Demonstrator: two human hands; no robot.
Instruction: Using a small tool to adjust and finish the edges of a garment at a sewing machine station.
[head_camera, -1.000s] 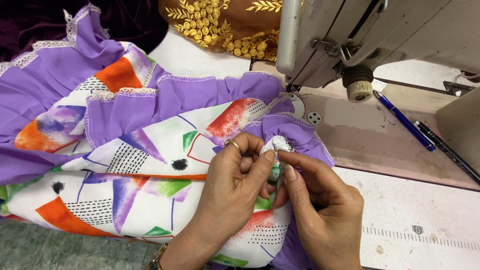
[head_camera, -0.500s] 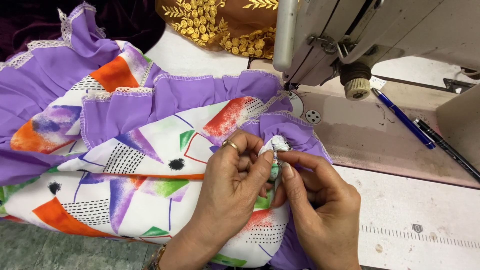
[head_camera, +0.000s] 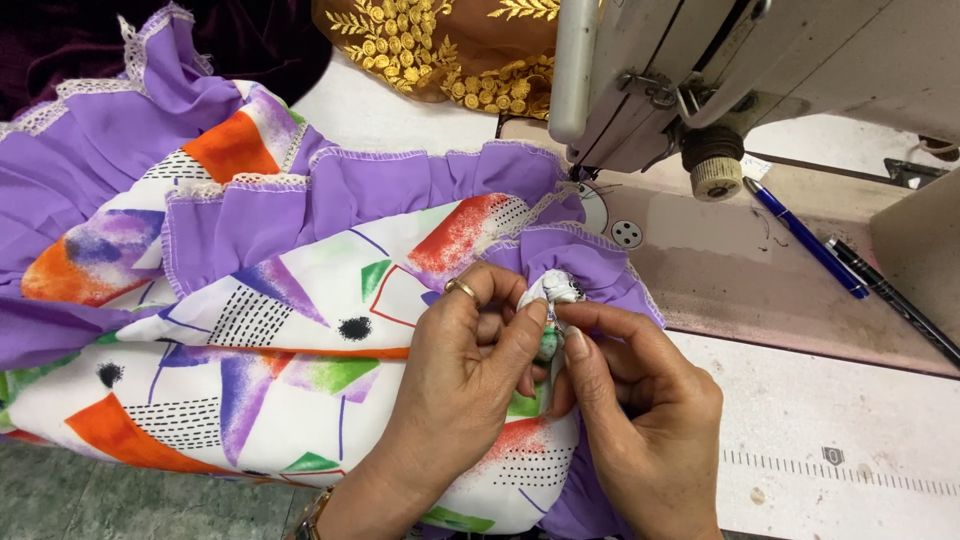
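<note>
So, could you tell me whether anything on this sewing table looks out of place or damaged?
Nothing stands out. The left hand and right hand pinch a bunched fold of the printed fabric beside the sewing machine. A blue pen and a black pen lie loose on the machine bed.

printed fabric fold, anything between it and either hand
Nothing visible does. The left hand and right hand both pinch the bunched fold of printed fabric directly between thumb and fingertips. The sewing machine sits behind, apart from the hands.
</note>
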